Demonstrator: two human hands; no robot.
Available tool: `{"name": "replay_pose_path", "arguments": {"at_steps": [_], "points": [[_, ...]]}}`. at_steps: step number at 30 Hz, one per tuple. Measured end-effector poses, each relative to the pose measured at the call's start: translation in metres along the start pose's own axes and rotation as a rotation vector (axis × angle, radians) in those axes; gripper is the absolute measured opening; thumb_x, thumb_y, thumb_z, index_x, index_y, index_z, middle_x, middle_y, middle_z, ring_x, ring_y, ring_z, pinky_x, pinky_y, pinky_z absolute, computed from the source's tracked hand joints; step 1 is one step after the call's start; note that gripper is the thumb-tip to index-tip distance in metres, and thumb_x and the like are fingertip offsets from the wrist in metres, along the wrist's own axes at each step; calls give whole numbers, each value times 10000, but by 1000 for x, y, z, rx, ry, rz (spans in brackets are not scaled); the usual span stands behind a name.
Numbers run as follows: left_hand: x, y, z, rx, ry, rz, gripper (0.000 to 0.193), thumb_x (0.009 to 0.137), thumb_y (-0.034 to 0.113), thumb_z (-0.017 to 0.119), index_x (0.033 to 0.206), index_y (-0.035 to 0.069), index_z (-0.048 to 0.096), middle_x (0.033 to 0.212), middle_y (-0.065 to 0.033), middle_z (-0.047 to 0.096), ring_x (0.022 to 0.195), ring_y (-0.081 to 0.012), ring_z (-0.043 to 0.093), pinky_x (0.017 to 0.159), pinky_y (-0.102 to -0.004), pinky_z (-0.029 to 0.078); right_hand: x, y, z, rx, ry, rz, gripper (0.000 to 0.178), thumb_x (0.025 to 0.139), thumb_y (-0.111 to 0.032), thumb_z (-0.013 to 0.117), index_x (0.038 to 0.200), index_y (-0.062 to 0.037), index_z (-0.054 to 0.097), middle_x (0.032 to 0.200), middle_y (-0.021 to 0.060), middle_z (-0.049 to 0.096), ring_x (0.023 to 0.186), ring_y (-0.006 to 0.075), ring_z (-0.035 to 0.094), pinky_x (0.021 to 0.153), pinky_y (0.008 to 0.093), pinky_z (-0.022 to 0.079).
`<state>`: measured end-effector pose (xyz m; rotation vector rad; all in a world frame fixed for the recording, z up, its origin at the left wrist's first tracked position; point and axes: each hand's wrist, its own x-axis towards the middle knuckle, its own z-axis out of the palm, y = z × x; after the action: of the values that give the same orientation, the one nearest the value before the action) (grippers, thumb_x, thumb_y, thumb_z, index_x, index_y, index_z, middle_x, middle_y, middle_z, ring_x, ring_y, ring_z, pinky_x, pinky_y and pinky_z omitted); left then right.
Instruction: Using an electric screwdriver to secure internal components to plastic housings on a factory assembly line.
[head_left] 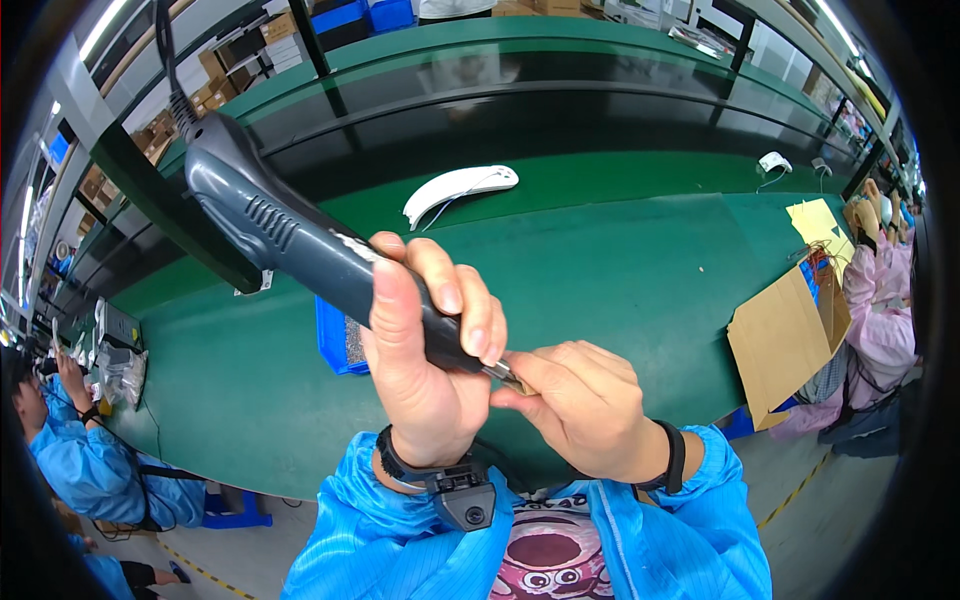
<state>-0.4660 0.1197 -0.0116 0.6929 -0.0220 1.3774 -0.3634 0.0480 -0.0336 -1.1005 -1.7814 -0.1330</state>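
A dark grey corded electric screwdriver slants down to the right, its cable leaving from the upper left end. My left hand is wrapped round the lower part of its body, palm turned up. The metal tip points at my right hand. There, thumb and forefinger are pinched at the tip on a small tan piece, mostly hidden by the fingers. A blue tray of small parts lies behind my left hand, partly covered by it.
On the green bench, a white curved plastic part with a thin cable lies farther back. An open cardboard box and yellow paper are at the right. A co-worker in a blue sleeve sits at the left. A grey post rises at the left.
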Motion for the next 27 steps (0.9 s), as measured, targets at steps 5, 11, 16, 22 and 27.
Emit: {"name": "replay_pose_path", "arguments": {"at_steps": [5, 11, 16, 22, 27], "points": [[1, 10, -5, 78, -51, -25, 192, 896, 252, 456, 1003, 108, 390, 679, -36, 411, 465, -123, 434, 380, -233, 379, 8, 4, 2, -229, -113, -156, 152, 708, -131, 620, 767, -4, 562, 608, 33, 475, 494, 148, 469, 449, 251, 372], [4, 23, -8, 122, -57, -107, 238, 910, 296, 418, 1016, 85, 447, 676, -13, 393, 449, -79, 372, 348, -191, 328, 17, 10, -5, -325, -242, -436, 153, 665, -134, 621, 723, -16, 542, 581, 14, 441, 509, 127, 457, 471, 245, 373], [9, 34, -18, -22, -27, -216, 242, 914, 286, 409, 996, 62, 451, 677, -16, 396, 453, -80, 367, 344, -188, 319, 20, 15, -12, -110, -357, -222, 120, 679, -113, 621, 738, -38, 548, 643, 53, 500, 540, 159, 490, 492, 262, 390], [10, 40, -22, 8, -15, -154, 246, 907, 291, 426, 993, 62, 455, 679, -14, 398, 459, -80, 370, 358, -193, 327, 18, -2, -1, 272, -284, 210, 161, 747, -82, 615, 867, 5, 555, 715, 108, 545, 613, 234, 549, 528, 303, 434], [11, 40, -25, 43, -4, -125, 247, 905, 288, 432, 999, 61, 456, 676, -16, 397, 458, -81, 374, 354, -193, 325, 16, -18, 19, 355, -240, 258, 174, 747, -62, 613, 899, 2, 560, 717, 109, 550, 621, 244, 556, 533, 305, 444]]}}
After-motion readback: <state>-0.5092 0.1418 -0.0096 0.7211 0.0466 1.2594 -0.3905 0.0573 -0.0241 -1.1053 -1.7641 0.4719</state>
